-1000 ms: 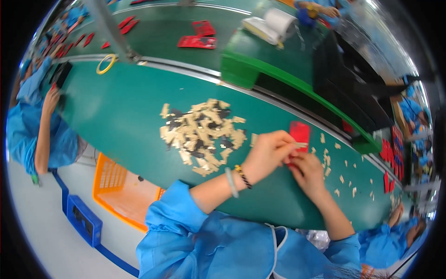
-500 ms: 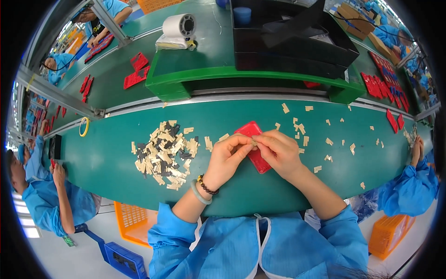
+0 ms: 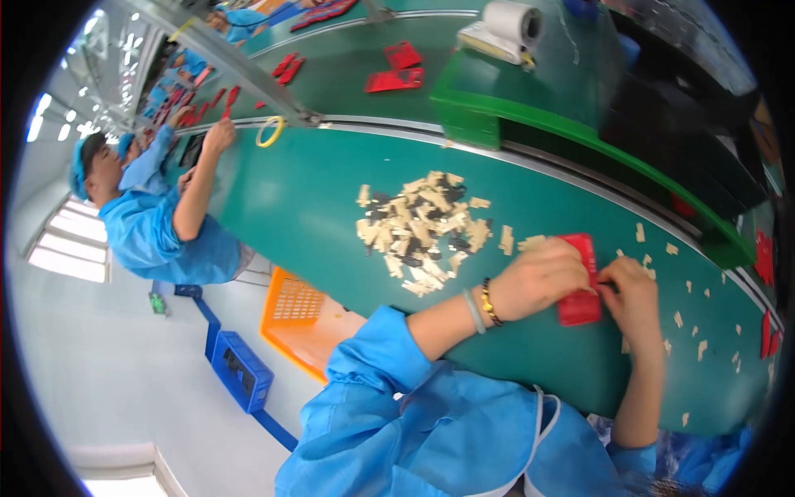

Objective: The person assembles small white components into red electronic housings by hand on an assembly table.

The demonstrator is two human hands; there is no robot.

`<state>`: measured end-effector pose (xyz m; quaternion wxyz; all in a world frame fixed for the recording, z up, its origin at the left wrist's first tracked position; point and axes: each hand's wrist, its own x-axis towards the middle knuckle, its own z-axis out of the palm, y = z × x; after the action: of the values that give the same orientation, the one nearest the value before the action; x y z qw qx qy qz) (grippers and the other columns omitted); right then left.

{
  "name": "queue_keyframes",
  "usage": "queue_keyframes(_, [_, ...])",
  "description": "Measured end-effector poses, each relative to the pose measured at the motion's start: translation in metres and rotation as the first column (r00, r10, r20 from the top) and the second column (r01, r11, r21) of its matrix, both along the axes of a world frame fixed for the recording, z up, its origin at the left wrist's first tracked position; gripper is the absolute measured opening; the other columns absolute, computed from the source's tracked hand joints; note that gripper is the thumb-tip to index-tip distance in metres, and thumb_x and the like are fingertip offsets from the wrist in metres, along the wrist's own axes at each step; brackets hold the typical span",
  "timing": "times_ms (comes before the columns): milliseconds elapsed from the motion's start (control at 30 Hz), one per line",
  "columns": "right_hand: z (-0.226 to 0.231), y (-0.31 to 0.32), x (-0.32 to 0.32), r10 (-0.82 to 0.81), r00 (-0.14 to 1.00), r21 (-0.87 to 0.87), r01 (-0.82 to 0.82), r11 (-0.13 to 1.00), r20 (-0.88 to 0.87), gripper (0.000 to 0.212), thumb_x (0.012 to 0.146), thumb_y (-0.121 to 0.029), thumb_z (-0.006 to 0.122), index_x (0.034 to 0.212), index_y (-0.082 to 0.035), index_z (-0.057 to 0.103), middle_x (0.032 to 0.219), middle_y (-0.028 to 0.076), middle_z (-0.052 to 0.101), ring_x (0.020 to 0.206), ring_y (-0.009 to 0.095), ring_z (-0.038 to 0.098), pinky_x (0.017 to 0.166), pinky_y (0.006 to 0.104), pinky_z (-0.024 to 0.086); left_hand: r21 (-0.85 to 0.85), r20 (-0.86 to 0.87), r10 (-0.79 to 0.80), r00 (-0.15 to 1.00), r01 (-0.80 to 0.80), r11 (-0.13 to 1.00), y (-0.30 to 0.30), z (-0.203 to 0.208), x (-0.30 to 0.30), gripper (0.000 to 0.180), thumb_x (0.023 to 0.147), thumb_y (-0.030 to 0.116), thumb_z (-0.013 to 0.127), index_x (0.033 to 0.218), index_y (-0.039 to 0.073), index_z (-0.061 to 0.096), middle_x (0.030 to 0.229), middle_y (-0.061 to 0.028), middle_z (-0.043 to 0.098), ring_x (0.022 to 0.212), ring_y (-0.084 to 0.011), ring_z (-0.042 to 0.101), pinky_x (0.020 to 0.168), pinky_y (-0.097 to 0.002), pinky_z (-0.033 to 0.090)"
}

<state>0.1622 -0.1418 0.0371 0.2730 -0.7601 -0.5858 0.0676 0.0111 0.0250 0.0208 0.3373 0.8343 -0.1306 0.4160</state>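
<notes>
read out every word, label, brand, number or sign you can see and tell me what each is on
None can be read.
Red panel: any marking is too small or blurred.
Pile of pale and dark pieces: no lettering can be made out.
White roll: no readable print.
Blue box: nothing legible.

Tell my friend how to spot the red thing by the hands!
Find the green tabletop, then the heap of small cream and black pieces on it. To the heap's right, between the person's left hand and right hand, is a flat red piece. Other red pieces lie farther away; only this one is partly covered by that left hand.
</notes>
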Motion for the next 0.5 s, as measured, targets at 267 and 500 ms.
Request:
queue_keyframes(267, [0.03,0.019,-0.024,0.038,0.909,0.169,0.036,0.985,-0.414,0.019,0.076,-0.01,0.075,0.089,-0.006,0.061,0.088,0.005,0.059,0.077,0.021,0.06,0.063,0.0312,0.048,0.338,0.065,0.145,0.987,-0.159,0.928,0.016,0.006,-0.01,0.02,0.069,0.014,0.067,0.088,0.008,0.066,0.096,-0.0038,0.067,0.089,-0.0224,0.061,0.073,-0.0362,0.048])
queue_keyframes(500, [0.04,0.015,-0.017,0.216,0.845,0.157,-0.158,0.975,-0.49,0.02,0.074,-0.007,0.077,0.086,-0.005,0.061,0.089,0.004,0.06,0.076,0.017,0.058,0.063,0.0283,0.046,0.378,0.092,0.146,0.985,-0.17,0.91,0.011,0.011,-0.01,0.02,0.068,0.016,0.067,0.088,0.01,0.067,0.094,-0.0035,0.068,0.087,-0.021,0.06,0.07,-0.0353,0.046])
